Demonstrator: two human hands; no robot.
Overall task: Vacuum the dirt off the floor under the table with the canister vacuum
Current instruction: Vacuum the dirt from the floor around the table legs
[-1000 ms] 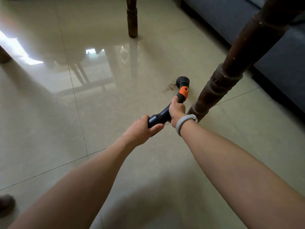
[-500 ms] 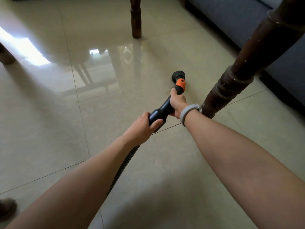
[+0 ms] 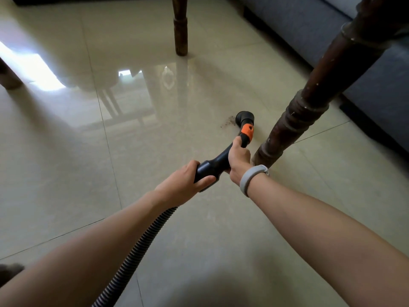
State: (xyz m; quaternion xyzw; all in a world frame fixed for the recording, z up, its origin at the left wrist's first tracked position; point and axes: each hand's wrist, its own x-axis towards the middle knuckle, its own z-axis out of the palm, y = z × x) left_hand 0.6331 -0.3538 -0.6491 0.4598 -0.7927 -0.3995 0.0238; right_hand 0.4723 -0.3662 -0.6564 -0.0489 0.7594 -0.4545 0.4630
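Our left hand (image 3: 184,185): fingers wrapped round rear of black vacuum handle (image 3: 212,165), ribbed hose (image 3: 137,247) trailing below | dirt (image 3: 229,121): on tiled floor (image 3: 66,151), touching left edge of nozzle (image 3: 244,117) | our right hand (image 3: 239,159): fingers curled round handle below orange collar (image 3: 247,131) | table leg (image 3: 287,127): just right of nozzle.
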